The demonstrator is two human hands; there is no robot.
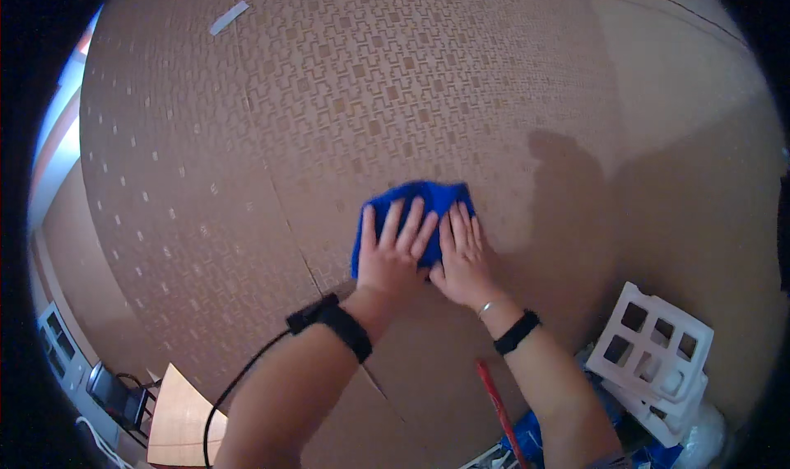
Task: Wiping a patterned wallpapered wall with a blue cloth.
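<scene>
Both my hands press a blue cloth [447,196] against a wall covered in brown patterned wallpaper [382,105]. My left hand [389,253] lies over the cloth's left and middle part, fingers spread. On the right side, my right hand [464,256] rests with its fingers close together and its thumb towards the left hand. Parts of the cloth under the palms are hidden. A black strap [349,333] with a small box and a cable is on my left wrist. Around the right wrist are a thin bracelet [486,308] and another black strap [517,332].
A red pole [497,401] rises between my forearms. White molded packing pieces with square openings [651,339] are stacked at lower right. A wooden panel [182,423] and a dark chair [120,395] stand at lower left. A white strip [229,18] sticks to the wallpaper.
</scene>
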